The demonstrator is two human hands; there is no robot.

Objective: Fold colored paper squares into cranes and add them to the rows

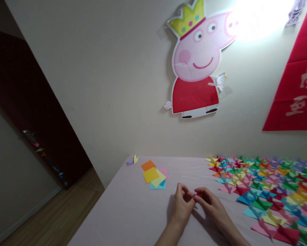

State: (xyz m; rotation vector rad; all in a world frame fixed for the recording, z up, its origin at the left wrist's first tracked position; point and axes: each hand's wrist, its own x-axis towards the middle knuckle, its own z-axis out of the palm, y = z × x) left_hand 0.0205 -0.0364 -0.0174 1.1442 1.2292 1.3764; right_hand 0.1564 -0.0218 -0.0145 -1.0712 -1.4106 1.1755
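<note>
Between my fingertips is a small piece of folded red paper (199,194), mostly hidden by the fingers. My left hand (182,205) pinches it from the left with thumb and forefinger. From the right, my right hand (212,206) grips its other side, so both hands meet just above the table. Beyond the left hand lies a loose pile of square paper sheets (150,175) in orange, yellow, pink and blue. To the right of my right hand stand rows of folded paper cranes (271,194) in many colours.
A pale pink cloth covers the table (112,212). Two small folded papers, purple and yellow (135,159), sit at its far left corner. The wall behind carries a cartoon pig cutout (195,68) and a red banner (291,95). A dark door (27,102) is at the left.
</note>
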